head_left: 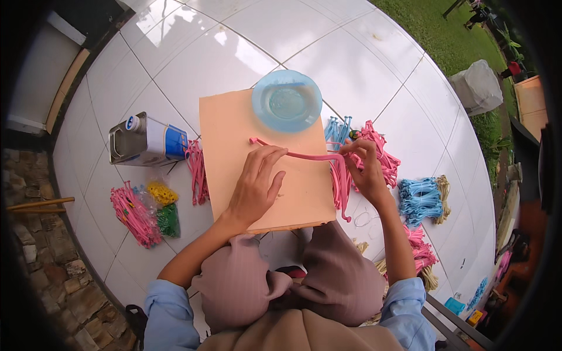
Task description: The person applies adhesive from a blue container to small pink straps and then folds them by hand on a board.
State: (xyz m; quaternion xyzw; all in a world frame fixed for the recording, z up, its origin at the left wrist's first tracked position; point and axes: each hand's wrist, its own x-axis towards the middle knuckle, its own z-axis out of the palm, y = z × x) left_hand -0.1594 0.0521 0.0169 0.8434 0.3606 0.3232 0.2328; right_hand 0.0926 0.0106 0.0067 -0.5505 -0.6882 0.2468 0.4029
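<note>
A pink rubber flip-flop strap [313, 156] with knobbed ends stretches across a tan board [234, 193] in front of me, bends at the board's right edge and hangs down there. My left hand [254, 181] lies on the board with fingers extended over the strap and the thumb apart. At the bend, my right hand [366, 169] pinches the strap between thumb and fingers. Its fingertips partly hide the grip. A bundle of pink straps [386, 161] lies just beyond my right hand, beside several light blue straps [338, 128].
A translucent blue bowl [287, 102] sits on the board's far part. To the left are a metal can [146, 140], pink straps [133, 216] and bags of yellow pieces [161, 192] and green pieces [168, 220]. Blue strap bundles [420, 199] lie at the right on white floor tiles [193, 47].
</note>
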